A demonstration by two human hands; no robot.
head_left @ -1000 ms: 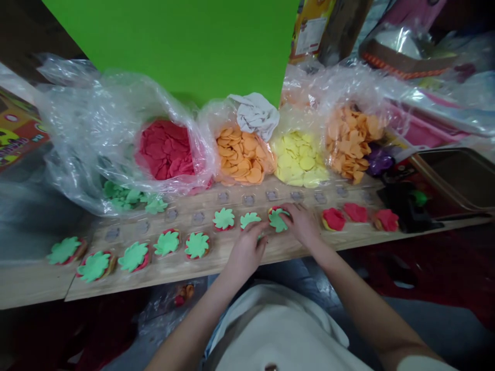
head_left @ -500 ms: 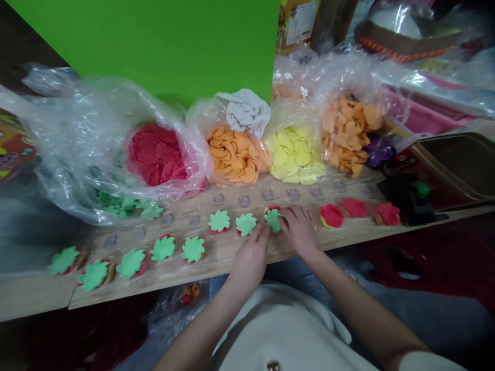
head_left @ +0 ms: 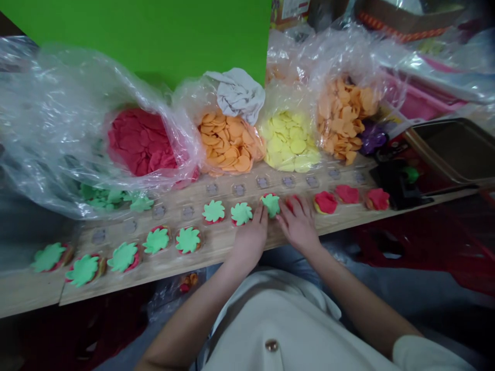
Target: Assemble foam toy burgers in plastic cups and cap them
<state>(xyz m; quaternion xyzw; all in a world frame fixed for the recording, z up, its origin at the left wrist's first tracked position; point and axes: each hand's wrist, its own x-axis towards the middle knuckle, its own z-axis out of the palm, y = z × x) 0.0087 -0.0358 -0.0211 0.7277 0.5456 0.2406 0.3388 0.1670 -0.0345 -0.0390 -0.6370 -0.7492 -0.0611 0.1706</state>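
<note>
Head view, looking down across a long wooden desk [head_left: 222,252], with the near edge sloping from lower left toward the right end. Left hand [head_left: 250,239] at mid-desk, fingers [head_left: 261,221] close together and nearly flat, tips against a green scalloped cutout [head_left: 270,204]. Right hand [head_left: 297,224] just beside it, fingers [head_left: 296,206] slightly spread and resting on a red disc [head_left: 290,201], partly hidden beneath them. No firm pinch visible in either hand.

Along the near half of the desk, toward the left end, a row of green cutouts on red discs [head_left: 187,240]. Toward the right end, bare red discs [head_left: 347,194]. Behind them, a line of small clear square pads [head_left: 263,181].

Along the far edge, open plastic bags of red discs [head_left: 141,141], orange discs [head_left: 228,144], yellow discs [head_left: 288,141] and pale orange discs [head_left: 342,121], plus loose green cutouts [head_left: 104,198] and a crumpled white cloth [head_left: 235,95]. Behind, a green board [head_left: 154,36]. At the right end, a black tool [head_left: 394,183] and a dark tray [head_left: 448,149]. Beyond, a pink container [head_left: 421,100]. Below the near edge, a cream garment with a button [head_left: 271,345].
</note>
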